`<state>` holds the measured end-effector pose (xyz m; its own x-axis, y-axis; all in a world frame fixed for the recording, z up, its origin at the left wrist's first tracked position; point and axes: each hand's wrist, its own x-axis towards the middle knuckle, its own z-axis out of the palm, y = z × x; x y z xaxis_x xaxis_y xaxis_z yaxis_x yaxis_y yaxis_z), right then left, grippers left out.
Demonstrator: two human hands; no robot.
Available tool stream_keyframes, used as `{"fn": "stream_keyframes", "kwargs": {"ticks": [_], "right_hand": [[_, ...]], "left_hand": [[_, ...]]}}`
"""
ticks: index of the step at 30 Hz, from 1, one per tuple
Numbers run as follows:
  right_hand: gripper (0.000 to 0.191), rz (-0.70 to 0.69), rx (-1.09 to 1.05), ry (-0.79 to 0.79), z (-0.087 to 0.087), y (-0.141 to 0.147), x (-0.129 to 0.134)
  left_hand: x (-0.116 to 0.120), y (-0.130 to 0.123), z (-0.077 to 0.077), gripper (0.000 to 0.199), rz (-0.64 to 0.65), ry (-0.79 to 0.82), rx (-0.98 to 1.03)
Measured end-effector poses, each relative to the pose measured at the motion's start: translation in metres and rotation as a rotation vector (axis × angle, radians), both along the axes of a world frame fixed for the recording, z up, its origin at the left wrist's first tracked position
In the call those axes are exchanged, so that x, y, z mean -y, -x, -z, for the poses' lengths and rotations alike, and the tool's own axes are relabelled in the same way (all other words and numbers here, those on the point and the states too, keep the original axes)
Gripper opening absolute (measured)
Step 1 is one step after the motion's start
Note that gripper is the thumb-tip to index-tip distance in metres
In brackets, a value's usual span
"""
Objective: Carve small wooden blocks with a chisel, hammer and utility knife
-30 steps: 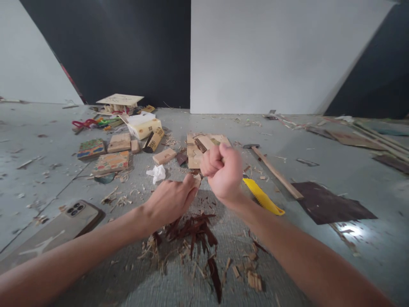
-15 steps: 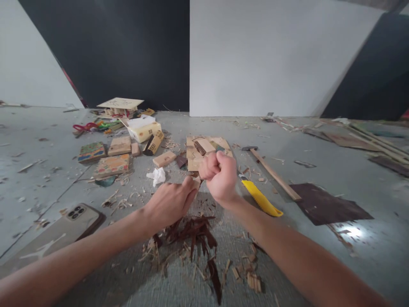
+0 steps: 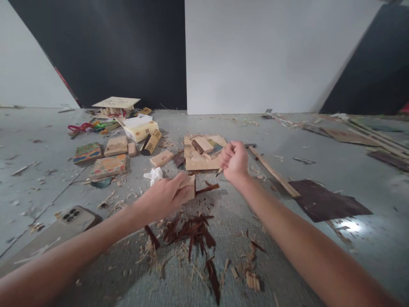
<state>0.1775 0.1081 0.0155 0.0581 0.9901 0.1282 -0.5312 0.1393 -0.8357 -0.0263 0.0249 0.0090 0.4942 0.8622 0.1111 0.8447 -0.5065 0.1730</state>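
My left hand (image 3: 162, 194), low at centre-left, is closed around a pale wooden block (image 3: 192, 186). A dark reddish-brown strip (image 3: 207, 188) sticks out from the block's right edge. Up and to the right, apart from the block, my right hand (image 3: 235, 162) makes a fist. A small pointed tip (image 3: 219, 172) shows below its fingers, the rest being hidden in the grip. Beyond the hands is a flat wooden board (image 3: 201, 164) with a loose block (image 3: 203, 144) on top. Dark brown shavings (image 3: 191, 232) lie on the floor nearer to me.
Left of the hands are a phone (image 3: 79, 219), painted wooden blocks (image 3: 108, 165), a crumpled white tissue (image 3: 154, 175) and an open box (image 3: 140, 130). A hammer (image 3: 273, 170) and a dark brown sheet (image 3: 326, 200) lie to the right. Panels stand behind.
My right hand has moved right and slightly up, away from the left hand. The block and the brown strip now show more. The yellow-handled tool is out of sight where my right forearm now passes.
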Motion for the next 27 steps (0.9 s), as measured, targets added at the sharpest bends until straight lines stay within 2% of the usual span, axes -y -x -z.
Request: {"fn": "stream_keyframes", "kwargs": {"ticks": [7,13,20,27], "right_hand": [[0.043,-0.174,-0.136,-0.143,-0.022,0.016,0.027],[0.044,-0.171,-0.111,-0.212,-0.040,0.032,0.051],[0.047,-0.139,-0.060,-0.271,-0.036,0.035,0.049],[0.042,-0.115,-0.122,-0.192,-0.036,0.038,0.045]], "left_hand": [[-0.009,0.008,-0.014,0.020,0.072,0.084,0.035],[-0.008,0.008,-0.008,0.022,0.114,0.039,0.047],[-0.007,0.004,-0.003,0.026,0.087,-0.003,0.024],[-0.003,-0.001,-0.002,0.027,0.069,0.009,0.026]]}}
